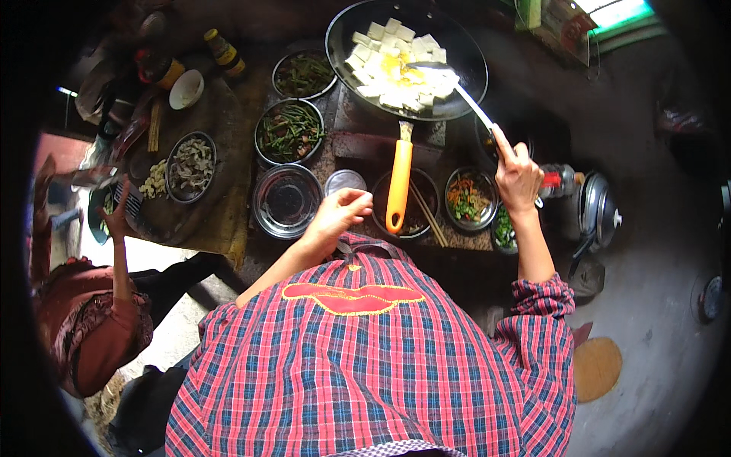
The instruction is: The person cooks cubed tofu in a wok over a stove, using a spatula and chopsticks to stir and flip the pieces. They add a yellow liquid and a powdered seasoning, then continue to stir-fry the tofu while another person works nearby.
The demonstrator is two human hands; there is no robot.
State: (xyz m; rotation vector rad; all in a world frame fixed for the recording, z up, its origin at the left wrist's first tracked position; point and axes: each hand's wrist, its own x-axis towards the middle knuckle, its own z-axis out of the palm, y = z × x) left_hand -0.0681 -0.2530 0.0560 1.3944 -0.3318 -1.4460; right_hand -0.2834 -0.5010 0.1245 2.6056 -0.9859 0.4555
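My right hand (518, 176) grips the long pale handle of a metal spatula (475, 105). The spatula's dark blade lies over sliced tofu (394, 65) with yellow bits on it, in a large dark wok (472, 77). The wok's orange handle (400, 183) points toward me. My left hand (342, 211) holds nothing plain to see; its fingers are bent, left of that handle. Beneath the hand's fingertips side is a round pale lid (345, 180), with an empty metal bowl (286, 201) to its left. Chopsticks (428, 214) rest across a bowl under the wok handle.
Bowls of green beans (290, 131), cooked greens (302, 74) and shredded vegetables (468, 197) surround the stove. A side table (228, 188) bears a bowl of pale pieces (192, 165) and a bottle (225, 52). Another person (97, 325) is at the far left. A lidded pot (597, 211) stands right.
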